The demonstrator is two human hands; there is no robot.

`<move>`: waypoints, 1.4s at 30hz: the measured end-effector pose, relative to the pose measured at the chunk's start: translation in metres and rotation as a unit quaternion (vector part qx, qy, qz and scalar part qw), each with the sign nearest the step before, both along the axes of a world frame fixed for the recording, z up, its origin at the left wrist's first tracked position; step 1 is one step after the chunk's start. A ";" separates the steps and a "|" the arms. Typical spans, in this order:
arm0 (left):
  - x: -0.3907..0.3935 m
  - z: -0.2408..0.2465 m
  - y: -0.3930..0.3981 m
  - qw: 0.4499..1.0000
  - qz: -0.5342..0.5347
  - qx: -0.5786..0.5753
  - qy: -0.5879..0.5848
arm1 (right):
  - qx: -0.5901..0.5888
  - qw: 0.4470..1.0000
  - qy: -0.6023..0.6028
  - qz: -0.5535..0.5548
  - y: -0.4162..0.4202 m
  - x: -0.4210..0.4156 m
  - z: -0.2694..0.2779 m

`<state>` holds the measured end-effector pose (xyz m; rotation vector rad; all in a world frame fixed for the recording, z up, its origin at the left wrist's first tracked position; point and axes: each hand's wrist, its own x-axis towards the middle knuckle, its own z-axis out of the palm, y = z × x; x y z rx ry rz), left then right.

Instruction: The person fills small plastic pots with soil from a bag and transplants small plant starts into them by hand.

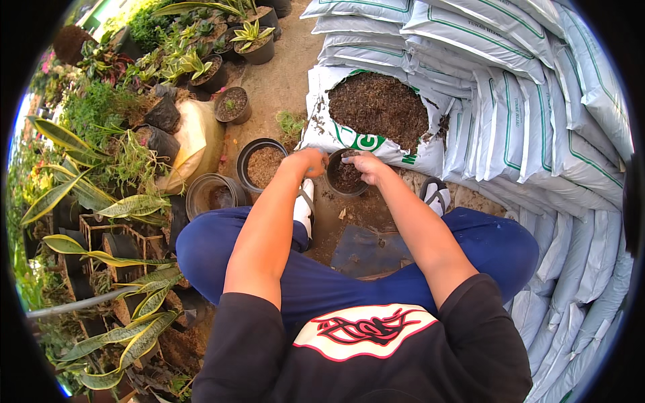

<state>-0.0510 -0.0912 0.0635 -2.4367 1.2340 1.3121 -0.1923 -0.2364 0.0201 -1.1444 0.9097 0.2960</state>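
Note:
Between my feet and the opened sack stands a small black plastic pot with dark soil inside. My right hand is at its right rim, with the fingers over the soil; whether it grips the rim is unclear. Just left of the pot is my left hand, its fingers curled, and what it may hold is hidden. A wider black pot with brown soil sits to the left, partly behind my left forearm. Beyond the hands lies a white plastic sack, cut open on top and full of dark potting soil.
Stacked white sacks wall the right side. Empty-looking nested pots stand by my left knee. Potted snake plants, a yellowish sack and a small potted seedling are at left. A dark sheet lies between my legs.

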 end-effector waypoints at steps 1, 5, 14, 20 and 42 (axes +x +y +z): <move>0.002 -0.002 -0.005 1.000 0.015 -0.004 -0.004 | -0.045 0.999 0.011 0.026 -0.006 -0.001 -0.011; 0.005 -0.018 0.005 0.998 0.029 -0.018 -0.050 | -0.048 0.995 -0.004 0.082 -0.010 -0.005 -0.028; -0.007 -0.018 -0.007 0.999 0.021 -0.018 -0.039 | -0.050 0.997 -0.042 0.051 -0.014 -0.003 -0.046; -0.008 -0.027 -0.017 0.999 0.024 0.010 -0.045 | -0.187 0.978 -0.019 0.090 -0.023 0.002 -0.054; -0.008 -0.014 -0.010 0.999 -0.004 0.005 -0.046 | -0.232 0.940 0.023 0.251 -0.017 0.007 -0.002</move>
